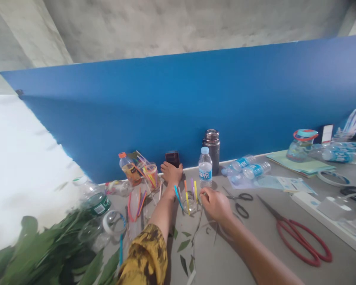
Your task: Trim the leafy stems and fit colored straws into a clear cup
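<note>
My left hand (171,172) reaches to the foot of a blue partition and grips the lower part of a dark phone (172,158), which stands against it. A small clear plastic cup (190,206) sits between my forearms, with blue, orange, purple and yellow straw pieces (195,191) standing around its rim. Beside the cup's right side my right hand (216,204) is closed, its fingertips close to a yellow straw piece; what they hold is hidden. Loose green leaves (184,245) and a thin stem (197,225) lie on the table below the cup.
A water bottle (205,171) and dark thermos (214,152) stand behind. To the right lie black scissors (241,204), red-handled scissors (302,239) and a power strip (329,221). An orange-capped bottle (129,168), straw-filled cup (151,174) and leafy branches (41,245) occupy the left.
</note>
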The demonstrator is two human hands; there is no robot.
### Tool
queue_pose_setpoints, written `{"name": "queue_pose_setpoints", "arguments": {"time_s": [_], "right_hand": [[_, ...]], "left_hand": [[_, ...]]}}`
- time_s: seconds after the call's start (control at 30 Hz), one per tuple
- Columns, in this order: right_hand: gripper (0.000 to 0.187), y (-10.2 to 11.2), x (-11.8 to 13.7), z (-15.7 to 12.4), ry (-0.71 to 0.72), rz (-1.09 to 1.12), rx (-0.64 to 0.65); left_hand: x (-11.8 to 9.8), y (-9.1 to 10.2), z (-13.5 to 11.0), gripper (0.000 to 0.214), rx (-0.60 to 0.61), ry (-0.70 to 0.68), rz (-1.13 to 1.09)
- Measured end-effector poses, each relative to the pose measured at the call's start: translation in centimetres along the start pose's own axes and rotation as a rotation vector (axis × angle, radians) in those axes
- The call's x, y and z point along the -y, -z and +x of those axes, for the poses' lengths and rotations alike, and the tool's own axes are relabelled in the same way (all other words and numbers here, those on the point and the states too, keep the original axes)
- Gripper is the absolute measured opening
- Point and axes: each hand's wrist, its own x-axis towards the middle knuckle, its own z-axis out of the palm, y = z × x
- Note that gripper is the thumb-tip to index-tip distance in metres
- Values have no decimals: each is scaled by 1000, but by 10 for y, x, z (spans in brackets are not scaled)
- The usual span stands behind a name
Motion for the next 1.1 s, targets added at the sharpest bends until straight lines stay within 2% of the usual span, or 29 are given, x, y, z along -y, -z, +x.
{"name": "queue_pose_setpoints", "arguments": {"time_s": [0.23, 0.43, 0.57, 0.83, 1.0, 1.1], "right_hand": [[20, 5, 5, -1, -17, -10, 31], [19, 4, 4, -1, -22, -27, 33], [18, 3, 3, 0, -20, -26, 15], [20, 4, 2, 0, -12, -29, 25], [20, 6, 4, 1, -39, -38, 45], [20, 6, 4, 1, -37, -33, 48]], "left_hand": [[-4, 1, -1, 69, 37, 19, -23], [-3, 2, 0, 65, 83, -18, -58], [-5, -3, 1, 60, 56, 0, -64], [-1, -12, 2, 79, 2, 27, -74], [7, -9, 6, 98, 31, 14, -105], [12, -7, 6, 99, 58, -6, -125]]}}
